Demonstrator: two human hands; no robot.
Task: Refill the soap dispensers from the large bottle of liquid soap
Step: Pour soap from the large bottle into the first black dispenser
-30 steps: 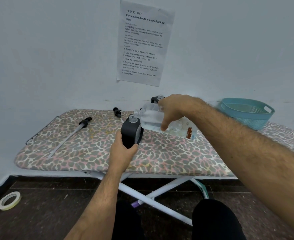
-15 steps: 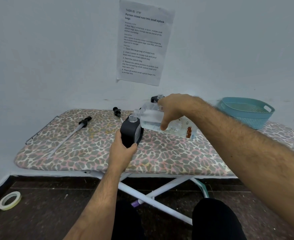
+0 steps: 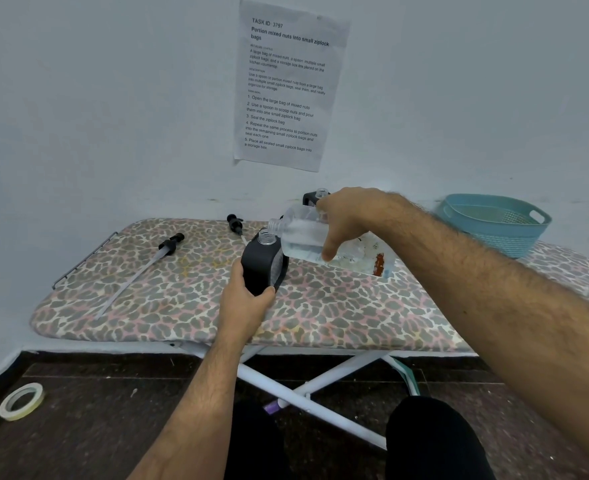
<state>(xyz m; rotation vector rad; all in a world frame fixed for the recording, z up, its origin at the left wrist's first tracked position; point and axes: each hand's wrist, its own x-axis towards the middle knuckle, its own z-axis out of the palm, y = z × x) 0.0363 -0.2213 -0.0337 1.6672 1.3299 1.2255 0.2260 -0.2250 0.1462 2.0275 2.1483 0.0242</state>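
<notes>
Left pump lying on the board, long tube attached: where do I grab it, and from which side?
Grip the pump by its black head, from above. It lies flat on the board, head towards the wall, and the thin tube running towards the near edge looks flexible. Both hands are busy now.

Both forearms are bare to the edge of the view, with no sleeve, watch, ring or band showing on either; the right forearm (image 3: 493, 299) is hairy along its top, the left forearm (image 3: 199, 403) more lightly so; the left hand (image 3: 246, 306) and right hand (image 3: 350, 216) are ungloved; the legs wear black trousers (image 3: 435, 441).
</notes>
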